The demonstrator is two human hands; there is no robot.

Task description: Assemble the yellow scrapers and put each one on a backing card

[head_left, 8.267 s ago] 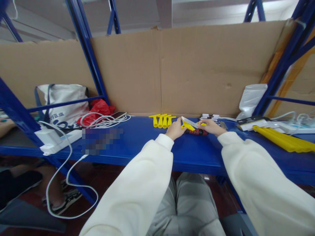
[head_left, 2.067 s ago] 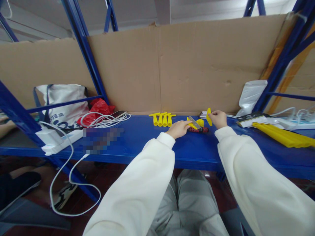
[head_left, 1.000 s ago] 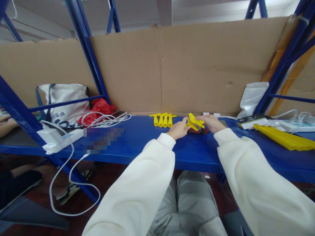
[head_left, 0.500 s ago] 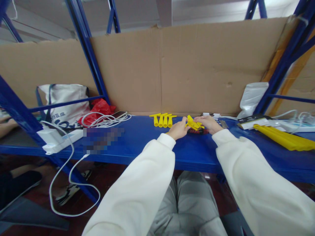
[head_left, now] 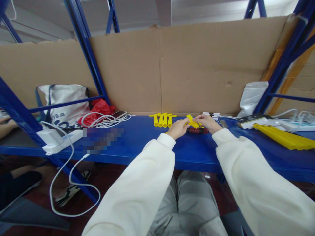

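Above the blue tabletop (head_left: 145, 144), a yellow plastic scraper (head_left: 193, 122) is held between my two hands. My left hand (head_left: 177, 128) is closed on its left end, thumb and fingers pinched together. At the other end, my right hand (head_left: 208, 122) grips it with bent fingers, so part of the piece is covered. Just below it lies a tool with a red and black handle (head_left: 197, 130), possibly a screwdriver. Several yellow T-shaped scrapers (head_left: 162, 120) stand in a row left of my hands.
Small black and white pieces (head_left: 213, 115) and a small grey metal piece (head_left: 223, 123) lie beyond my right hand. Several long yellow pieces (head_left: 283, 136) rest at the right. White cables (head_left: 108, 121) and a power strip (head_left: 70, 137) occupy the left. A cardboard panel (head_left: 197, 68) stands behind.
The yellow scraper has turned slightly between my hands, and my fingers have shifted on it. More of the red and black handle shows beneath.
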